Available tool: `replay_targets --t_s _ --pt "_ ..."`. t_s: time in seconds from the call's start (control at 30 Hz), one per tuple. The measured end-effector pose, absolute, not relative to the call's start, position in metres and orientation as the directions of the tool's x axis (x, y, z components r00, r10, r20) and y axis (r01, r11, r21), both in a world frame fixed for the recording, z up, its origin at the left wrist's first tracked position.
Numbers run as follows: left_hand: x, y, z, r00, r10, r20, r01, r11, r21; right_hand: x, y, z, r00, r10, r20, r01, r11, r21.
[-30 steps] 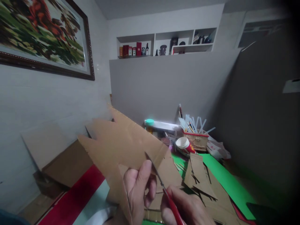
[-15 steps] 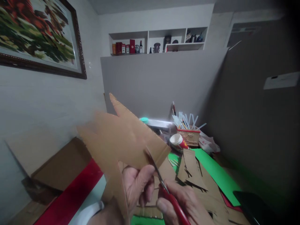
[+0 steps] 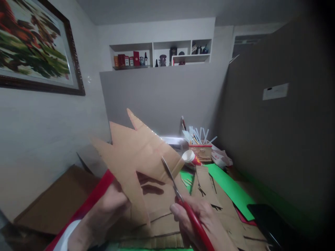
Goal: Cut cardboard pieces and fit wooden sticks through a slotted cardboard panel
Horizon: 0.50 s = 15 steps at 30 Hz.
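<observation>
Left hand (image 3: 111,202), lower left of centre: closed around the lower left side of the jagged cardboard piece (image 3: 149,146); most fingers hidden behind it. Piece raised mid-frame, 3 points aimed upper left, a V-shaped notch at its lower edge. Gripping this side probably leaves the right part free for the blades.

Right hand (image 3: 199,216), lower centre-right: wrapped around the red-handled scissors (image 3: 188,212), thumb on the near side. Blades slant up-left over the piece's lower right edge, tip on its face. Whether a 2nd blade sits behind the board: cannot tell. The slant presumably suits a right-hand grip from below.

Lower right: flat cardboard sheets (image 3: 226,226) with dark slits, overlapping a green sheet (image 3: 231,190); black flat object (image 3: 269,223) beside them. Paper cup (image 3: 197,161) tilted, in front of the red-rimmed box (image 3: 202,153), whose walls likely keep the pale strips (image 3: 200,134) bunched upright.
</observation>
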State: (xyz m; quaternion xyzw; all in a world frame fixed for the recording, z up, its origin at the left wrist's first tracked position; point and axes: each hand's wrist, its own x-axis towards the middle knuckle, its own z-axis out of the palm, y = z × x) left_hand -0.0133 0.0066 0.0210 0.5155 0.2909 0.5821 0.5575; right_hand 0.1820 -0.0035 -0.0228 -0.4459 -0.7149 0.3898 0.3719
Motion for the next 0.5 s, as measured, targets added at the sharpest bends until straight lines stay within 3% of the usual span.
replay_targets --t_s 0.1,0.17,0.33,0.5 --pt "-0.033 0.005 0.023 0.308 0.925 0.221 -0.38 -0.093 0.92 0.183 -0.005 -0.018 -0.301 0.941 0.153 0.363 0.261 -0.894" --pt "-0.036 0.006 0.022 0.323 0.921 0.217 -0.457 -0.049 0.888 0.184 -0.007 -0.014 -0.294 0.94 0.175 0.41 0.29 -0.865" --pt "-0.013 0.004 0.021 -0.057 0.998 0.018 -0.517 -0.045 0.855 0.184 -0.009 -0.011 -0.328 0.917 0.224 0.492 0.369 -0.788" --pt "0.002 -0.007 0.031 -0.219 0.975 0.042 -0.517 -0.152 0.842 0.184 -0.009 -0.014 -0.367 0.914 0.174 0.453 0.339 -0.824"
